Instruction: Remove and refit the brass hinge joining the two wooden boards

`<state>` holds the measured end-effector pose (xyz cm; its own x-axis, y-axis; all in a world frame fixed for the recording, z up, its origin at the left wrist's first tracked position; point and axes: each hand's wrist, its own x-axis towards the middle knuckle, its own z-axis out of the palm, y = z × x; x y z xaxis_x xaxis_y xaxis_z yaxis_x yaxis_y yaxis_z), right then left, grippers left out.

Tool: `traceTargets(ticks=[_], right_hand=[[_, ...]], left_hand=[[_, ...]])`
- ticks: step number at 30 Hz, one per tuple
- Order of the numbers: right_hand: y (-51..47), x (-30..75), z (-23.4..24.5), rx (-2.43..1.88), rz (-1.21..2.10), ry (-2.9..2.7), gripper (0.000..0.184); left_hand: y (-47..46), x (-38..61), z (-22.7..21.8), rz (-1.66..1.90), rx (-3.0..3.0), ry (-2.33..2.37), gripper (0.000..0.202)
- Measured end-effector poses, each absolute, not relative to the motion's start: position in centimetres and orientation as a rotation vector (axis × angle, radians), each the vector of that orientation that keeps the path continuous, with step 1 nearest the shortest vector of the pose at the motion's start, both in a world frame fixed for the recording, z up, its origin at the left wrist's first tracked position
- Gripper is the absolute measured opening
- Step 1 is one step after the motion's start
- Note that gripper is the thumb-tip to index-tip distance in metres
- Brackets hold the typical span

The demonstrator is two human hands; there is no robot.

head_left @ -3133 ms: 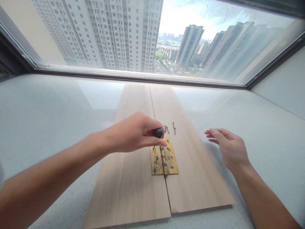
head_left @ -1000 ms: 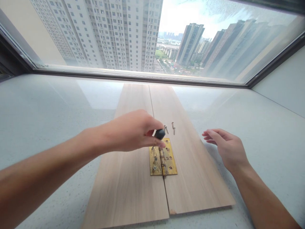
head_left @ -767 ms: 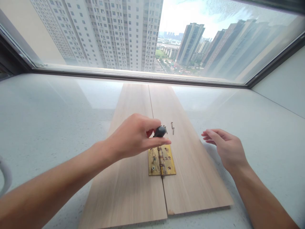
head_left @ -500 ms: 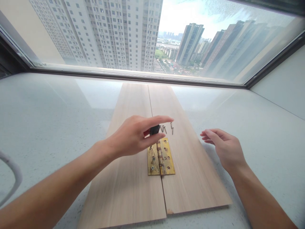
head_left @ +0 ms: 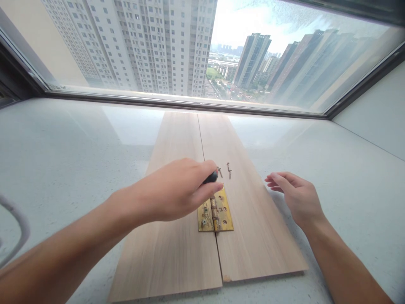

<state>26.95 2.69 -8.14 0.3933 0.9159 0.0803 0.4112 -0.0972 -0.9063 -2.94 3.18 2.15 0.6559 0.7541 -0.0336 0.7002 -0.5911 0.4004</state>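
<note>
Two light wooden boards (head_left: 177, 253) lie side by side on a pale stone sill, joined by a brass hinge (head_left: 221, 213) across their seam. My left hand (head_left: 177, 192) is closed round a black-handled screwdriver (head_left: 210, 177), held upright over the hinge's upper left leaf; its tip is hidden by my fingers. A few loose screws (head_left: 229, 169) lie on the right board just beyond the hinge. My right hand (head_left: 297, 196) hovers over the right board's edge with fingers apart and slightly curled, holding nothing.
The speckled white sill (head_left: 63, 143) spreads wide on both sides of the boards. A large window (head_left: 202, 50) with a dark frame runs along the far edge, tall buildings behind it. A white wall (head_left: 373, 105) rises at the right.
My left hand briefly opened its forefinger, then closed again round the screwdriver over the hinge. The right hand has stayed almost still. The view shifted slightly.
</note>
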Motion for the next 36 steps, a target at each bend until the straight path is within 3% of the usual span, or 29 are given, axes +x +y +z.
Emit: traceTargets(ticks=[4, 14, 19, 27, 36], right_hand=[[2.6, 27.0, -8.0, -1.692, 0.663, -1.18, 0.023], [2.5, 27.1, -8.1, -1.681, 0.665, -1.18, 0.022], [2.5, 27.2, -8.3, -1.664, 0.656, -1.197, 0.023], [2.5, 27.0, -7.9, -1.677, 0.659, -1.212, 0.022], [2.4, 26.8, -7.8, -1.686, 0.672, -1.202, 0.021]], left_hand=[[3.8, -3.4, 2.3, 0.241, 2.462, 1.042, 0.029], [3.4, -2.3, -0.8, 0.779, 2.273, 1.185, 0.041], [4.0, -2.1, -1.2, 0.802, 2.406, 1.033, 0.012], [4.9, -4.6, 0.9, 0.472, 2.38, 0.814, 0.028], [5.3, -4.6, 1.5, 0.495, 2.352, 0.93, 0.019]])
